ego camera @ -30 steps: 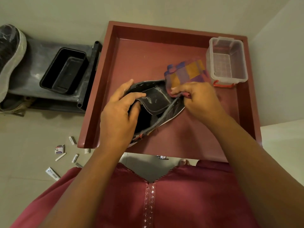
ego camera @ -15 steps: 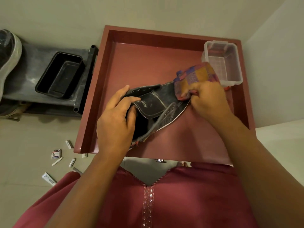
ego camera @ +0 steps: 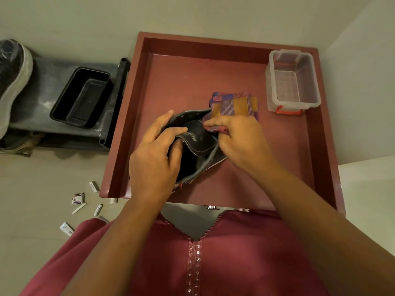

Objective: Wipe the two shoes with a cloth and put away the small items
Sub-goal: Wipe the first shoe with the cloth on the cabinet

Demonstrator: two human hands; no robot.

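at centre frame, steady shoe [ego camera: 197, 146] with left hand [ego camera: 155, 162] gripping its collar, right hand [ego camera: 239, 142] fingers pinching cloth [ego camera: 234, 105], rubbing firmly along tongue.

This looks like a home, likely an entry corner or a bedroom floor. Plain beige floor tiles [ego camera: 32, 178] meet a bare painted wall [ego camera: 192, 13]. A low dark shoe rack [ego camera: 42, 116] stands against it with a sneaker [ego camera: 12, 80] on top, beside an open reddish wooden drawer [ego camera: 213, 45]. Small household packets [ego camera: 78, 198] lie scattered on the tiles.
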